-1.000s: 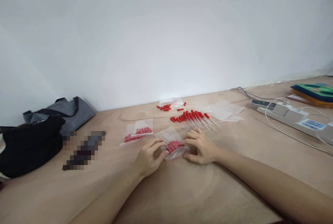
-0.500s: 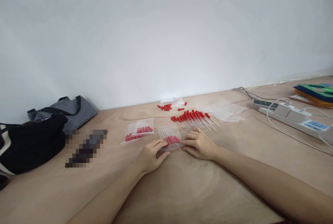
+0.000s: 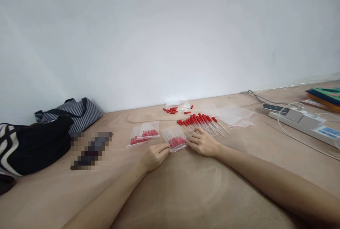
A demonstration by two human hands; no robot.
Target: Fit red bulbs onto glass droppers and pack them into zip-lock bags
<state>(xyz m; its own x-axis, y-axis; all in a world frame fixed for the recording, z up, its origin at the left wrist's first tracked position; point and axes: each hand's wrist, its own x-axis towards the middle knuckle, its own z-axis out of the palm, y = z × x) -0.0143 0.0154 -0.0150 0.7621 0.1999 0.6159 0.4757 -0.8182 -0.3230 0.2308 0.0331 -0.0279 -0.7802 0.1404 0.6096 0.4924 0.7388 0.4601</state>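
A clear zip bag [image 3: 174, 137] of several droppers with red rubber bulbs lies in front of me, its mouth toward me. My left hand [image 3: 155, 156] is closed, thumb and fingers pinching the bag's near left corner. At the right corner, my right hand [image 3: 203, 144] grips the bag's edge with its fingers curled; the thumb is mostly hidden. Loose red-bulbed droppers [image 3: 205, 122] lie fanned out just beyond my right hand. To the left, two filled zip bags [image 3: 148, 129] overlap, also showing red bulbs.
Loose red bulbs [image 3: 172, 110] lie near the wall beside a clear bag [image 3: 183, 105]. Flat zip bags [image 3: 230, 115] are at the back right. A power strip [image 3: 305, 124] with cables stands right. A striped bag [image 3: 79, 113], black bag [image 3: 39, 145] and blurred dark object [image 3: 91, 151] are left.
My left thumb has come up against the fingers, pinching the bag's corner. The bag's mouth, bowed open before, now lies flatter. The whole view has shifted slightly.
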